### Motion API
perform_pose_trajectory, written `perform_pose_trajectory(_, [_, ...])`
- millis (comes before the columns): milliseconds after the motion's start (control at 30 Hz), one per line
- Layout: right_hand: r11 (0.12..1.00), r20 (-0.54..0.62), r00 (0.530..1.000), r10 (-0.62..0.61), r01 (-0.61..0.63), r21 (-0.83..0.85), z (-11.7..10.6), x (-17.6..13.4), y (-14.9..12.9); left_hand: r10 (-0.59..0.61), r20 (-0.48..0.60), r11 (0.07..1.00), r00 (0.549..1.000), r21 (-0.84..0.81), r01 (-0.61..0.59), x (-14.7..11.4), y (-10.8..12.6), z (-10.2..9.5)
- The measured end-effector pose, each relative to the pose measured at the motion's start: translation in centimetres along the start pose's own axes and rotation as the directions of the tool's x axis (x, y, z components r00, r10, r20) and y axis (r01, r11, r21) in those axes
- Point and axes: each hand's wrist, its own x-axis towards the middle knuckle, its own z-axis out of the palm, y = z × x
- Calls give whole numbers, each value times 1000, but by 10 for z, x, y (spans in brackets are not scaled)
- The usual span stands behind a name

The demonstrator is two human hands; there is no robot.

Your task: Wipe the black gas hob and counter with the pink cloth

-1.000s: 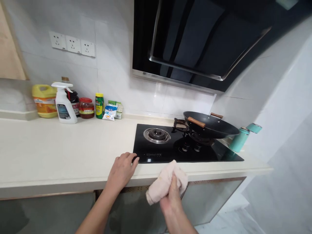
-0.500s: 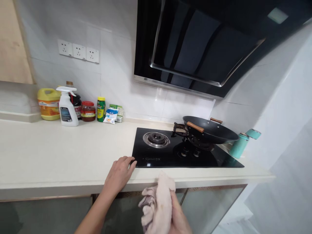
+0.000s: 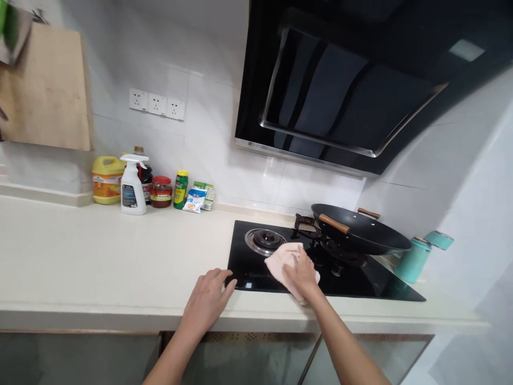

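My right hand presses a pale pink cloth onto the black glass gas stove, over its front middle part beside the left burner. Part of the cloth droops over the stove's front edge, and its middle is hidden under my fingers. My left hand rests on the cream countertop, fingers stretched out and fingertips at the stove's front left corner. Nothing is in it. A black wok with wooden handles sits on the right burner.
Along the wall stand a white spray bottle, a yellow jug, a red-lidded jar, a green shaker and small packets. A teal canister is right of the wok. A black range hood hangs above.
My right hand has moved from in front of the counter up onto the stove, laying the bunched cloth there. My left hand stays by the stove's corner. The view has shifted slightly left.
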Motion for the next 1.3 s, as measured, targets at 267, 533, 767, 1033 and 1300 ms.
perform_pose_trajectory(267, [937, 268, 963, 3, 91, -337, 20, 46, 19, 49, -7, 997, 999, 53, -49, -4, -1, 3])
perform_pose_trajectory(533, [926, 248, 968, 47, 51, -375, 33, 111, 29, 20, -9, 999, 1000, 42, -19, -3, 2, 0])
perform_pose_trajectory(767, [910, 265, 963, -39, 143, -388, 30, 63, 33, -61, -5, 997, 998, -41, 61, -3, 6, -1])
perform_pose_trajectory(1033, [935, 348, 910, -225, 302, -186, 33, -14, -24, -144, -151, 975, 978, -193, 114, -1, 1, 1])
perform_pose_trajectory(1300, [729, 367, 635, -680, 638, 247, 57, -62, -99, -298, -224, 891, 928, -415, 186, 6, -22, 1])
